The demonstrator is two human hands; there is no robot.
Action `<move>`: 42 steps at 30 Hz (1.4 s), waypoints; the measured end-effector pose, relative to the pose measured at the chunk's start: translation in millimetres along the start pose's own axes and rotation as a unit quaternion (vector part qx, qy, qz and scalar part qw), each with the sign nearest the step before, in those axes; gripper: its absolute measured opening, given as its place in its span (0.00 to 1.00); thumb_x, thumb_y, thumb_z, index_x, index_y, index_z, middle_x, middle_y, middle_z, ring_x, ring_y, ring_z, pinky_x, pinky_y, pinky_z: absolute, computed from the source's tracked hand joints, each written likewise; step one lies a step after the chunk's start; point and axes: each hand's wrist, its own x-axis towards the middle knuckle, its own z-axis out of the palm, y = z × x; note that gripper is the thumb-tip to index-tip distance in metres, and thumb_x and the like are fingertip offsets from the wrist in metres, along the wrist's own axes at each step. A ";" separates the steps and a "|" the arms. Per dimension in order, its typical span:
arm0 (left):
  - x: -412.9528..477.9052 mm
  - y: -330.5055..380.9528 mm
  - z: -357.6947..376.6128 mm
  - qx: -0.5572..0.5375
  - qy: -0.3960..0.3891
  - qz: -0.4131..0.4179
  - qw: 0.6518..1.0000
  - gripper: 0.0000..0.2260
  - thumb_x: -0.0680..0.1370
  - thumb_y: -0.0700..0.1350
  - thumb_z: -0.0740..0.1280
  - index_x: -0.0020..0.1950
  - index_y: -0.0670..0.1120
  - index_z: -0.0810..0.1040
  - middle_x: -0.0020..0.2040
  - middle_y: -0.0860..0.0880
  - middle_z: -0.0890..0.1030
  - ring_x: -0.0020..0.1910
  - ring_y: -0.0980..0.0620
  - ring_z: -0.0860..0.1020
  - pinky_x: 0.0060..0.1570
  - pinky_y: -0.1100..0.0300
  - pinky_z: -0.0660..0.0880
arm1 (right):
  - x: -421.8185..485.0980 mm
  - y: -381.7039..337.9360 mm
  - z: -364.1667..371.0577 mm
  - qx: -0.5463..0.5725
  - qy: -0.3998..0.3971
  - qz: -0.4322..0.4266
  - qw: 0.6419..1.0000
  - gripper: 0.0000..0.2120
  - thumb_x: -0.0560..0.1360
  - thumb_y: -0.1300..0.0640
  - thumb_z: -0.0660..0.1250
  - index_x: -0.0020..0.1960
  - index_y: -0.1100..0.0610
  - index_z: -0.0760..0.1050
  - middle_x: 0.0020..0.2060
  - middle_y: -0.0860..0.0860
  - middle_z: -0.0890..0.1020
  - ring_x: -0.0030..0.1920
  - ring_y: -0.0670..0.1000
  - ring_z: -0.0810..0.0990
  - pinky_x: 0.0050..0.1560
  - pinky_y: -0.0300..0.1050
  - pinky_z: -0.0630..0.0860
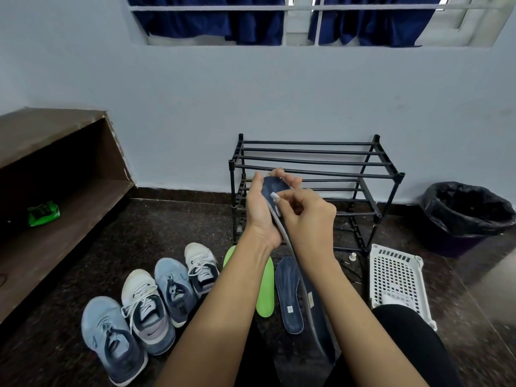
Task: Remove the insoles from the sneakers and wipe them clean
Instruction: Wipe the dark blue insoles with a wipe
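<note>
Navy insole (pixel 275 188) up in the air, toe end cradled in the left hand (pixel 259 216), fingers and thumb curled round its edges; the heel end trails down past the right forearm toward the lap. The right hand (pixel 307 216) is narrowed to a pinch on a small white wipe (pixel 275 196), pressed to the insole's top face just beside the left thumb.

It looks light and bendy, bowing along its length with a pale foam edge showing; best gripped by the rims near the toe so the face stays free to rub, and backed by the palm so it doesn't fold under pressure.

Below the left wrist lies a green insole (pixel 266 289); under the right forearm, a second navy insole (pixel 289 297) carrying a small label, too small to read. Left of the left arm, four sneakers (pixel 145 311) sit in a row; one white one shows a swoosh-shaped mark, and the tongue tags are unreadable.

Beyond the hands stands a black rack (pixel 307 157); right of the right arm, a white basket (pixel 396 272) and a lined bin (pixel 469 213).
</note>
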 end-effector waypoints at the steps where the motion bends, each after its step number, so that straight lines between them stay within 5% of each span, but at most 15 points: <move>1: -1.5 -1.6 -0.2 0.010 -0.001 -0.001 1.000 0.22 0.83 0.59 0.52 0.43 0.45 0.74 0.36 0.49 0.78 0.41 0.52 0.80 0.52 0.60 0.76 | 1.4 1.3 0.4 -0.012 0.009 -0.013 1.000 0.01 0.70 0.61 0.74 0.42 0.58 0.83 0.36 0.50 0.82 0.34 0.43 0.77 0.41 0.27 0.70; 6: -5.6 -10.8 3.5 0.053 0.012 -0.026 0.998 0.22 0.84 0.59 0.51 0.43 0.46 0.76 0.38 0.48 0.79 0.40 0.51 0.79 0.46 0.59 0.75 | 9.0 4.2 -1.3 -0.084 0.053 -0.070 0.993 0.02 0.70 0.66 0.73 0.42 0.61 0.81 0.37 0.54 0.82 0.36 0.53 0.80 0.40 0.35 0.69; 9: -3.2 -7.3 5.0 0.042 0.019 -0.026 0.999 0.23 0.84 0.58 0.51 0.42 0.45 0.76 0.38 0.48 0.79 0.41 0.50 0.78 0.44 0.59 0.77 | 9.7 5.2 -5.5 -0.036 0.023 -0.026 0.999 0.02 0.70 0.64 0.73 0.43 0.58 0.83 0.40 0.53 0.84 0.39 0.51 0.82 0.45 0.40 0.75; 13: 4.1 2.5 0.8 0.012 0.034 -0.002 0.999 0.22 0.83 0.56 0.54 0.38 0.44 0.76 0.35 0.48 0.77 0.41 0.49 0.78 0.50 0.57 0.74 | 4.7 -3.9 -14.4 0.018 -0.093 0.038 0.995 0.02 0.71 0.62 0.73 0.43 0.56 0.84 0.35 0.49 0.84 0.38 0.43 0.80 0.40 0.25 0.70; 17: 10.0 8.0 0.0 0.018 0.028 0.011 0.999 0.20 0.83 0.55 0.54 0.40 0.43 0.74 0.35 0.47 0.76 0.39 0.48 0.79 0.50 0.56 0.74 | 1.6 -5.7 -19.8 0.041 -0.141 0.066 0.987 0.03 0.71 0.61 0.73 0.43 0.55 0.84 0.34 0.46 0.84 0.37 0.42 0.80 0.38 0.25 0.70; 21: 8.0 0.9 1.1 0.050 0.030 -0.006 0.998 0.20 0.83 0.57 0.54 0.42 0.44 0.76 0.38 0.47 0.78 0.44 0.49 0.80 0.52 0.56 0.75 | 0.7 -2.5 -15.4 0.031 -0.085 0.040 0.995 0.01 0.70 0.61 0.73 0.41 0.57 0.83 0.34 0.47 0.83 0.36 0.44 0.80 0.39 0.27 0.71; 27: 1.1 -7.3 -3.1 0.106 0.025 -0.041 0.993 0.23 0.83 0.59 0.51 0.47 0.46 0.79 0.41 0.48 0.81 0.42 0.50 0.79 0.43 0.59 0.78 | 3.2 8.9 -2.1 -0.014 0.019 -0.040 0.999 0.04 0.70 0.64 0.73 0.44 0.59 0.82 0.43 0.51 0.84 0.42 0.49 0.82 0.45 0.42 0.78; 32: 0.4 -10.2 -1.5 0.140 0.026 -0.058 0.988 0.24 0.84 0.58 0.49 0.49 0.46 0.79 0.41 0.47 0.82 0.42 0.51 0.80 0.41 0.60 0.78 | 4.8 8.2 -0.3 -0.067 0.059 -0.072 0.993 0.04 0.70 0.67 0.72 0.44 0.61 0.82 0.40 0.52 0.83 0.40 0.48 0.79 0.43 0.34 0.71; 35: 1.1 -4.4 -0.9 0.145 0.038 -0.060 0.987 0.24 0.85 0.56 0.49 0.46 0.44 0.78 0.40 0.46 0.81 0.39 0.50 0.80 0.39 0.61 0.78 | 6.1 5.9 -4.6 -0.029 0.011 -0.024 0.999 0.04 0.71 0.65 0.72 0.44 0.59 0.83 0.43 0.52 0.84 0.42 0.49 0.81 0.46 0.38 0.75; 39: 6.2 1.3 1.1 0.064 0.044 -0.034 0.996 0.21 0.84 0.54 0.52 0.42 0.42 0.75 0.36 0.47 0.78 0.40 0.50 0.78 0.48 0.58 0.77 | 2.6 1.7 -11.4 -0.007 -0.079 0.052 0.996 0.02 0.71 0.61 0.73 0.43 0.57 0.84 0.36 0.50 0.84 0.34 0.38 0.78 0.40 0.23 0.69; 42: 11.7 5.7 1.9 0.017 0.048 -0.018 0.999 0.21 0.84 0.54 0.53 0.42 0.40 0.75 0.35 0.45 0.77 0.40 0.48 0.76 0.53 0.55 0.74 | -3.0 1.0 -13.5 0.011 -0.103 0.074 0.992 0.02 0.71 0.61 0.72 0.42 0.56 0.84 0.32 0.45 0.81 0.34 0.34 0.77 0.37 0.22 0.68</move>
